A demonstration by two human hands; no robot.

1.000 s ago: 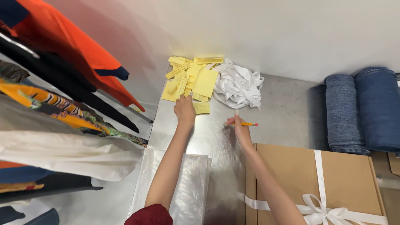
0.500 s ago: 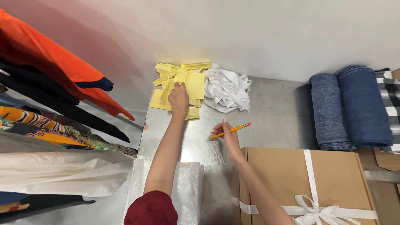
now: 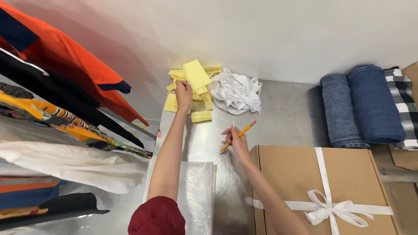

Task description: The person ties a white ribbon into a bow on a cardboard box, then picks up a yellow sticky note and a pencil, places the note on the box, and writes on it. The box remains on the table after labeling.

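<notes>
2 hands at work on steel desk (image 3: pixel 287 115). Left hand (image 3: pixel 183 92), fingers closed on yellow tag (image 3: pixel 196 75), lifts it off tag pile (image 3: pixel 191 93) at 12 o'clock, far desk edge. Tag long axis runs 11-to-5 o'clock, raised end toward wall. Right hand (image 3: pixel 237 139), fingers pinching pencil (image 3: pixel 238 135), eraser toward 1 o'clock, tip toward 7 o'clock. Risk: neighbouring tags snag, slide off desk's left edge; loose ribbon heap (image 3: pixel 237 92) at 1 o'clock may tangle.
</notes>
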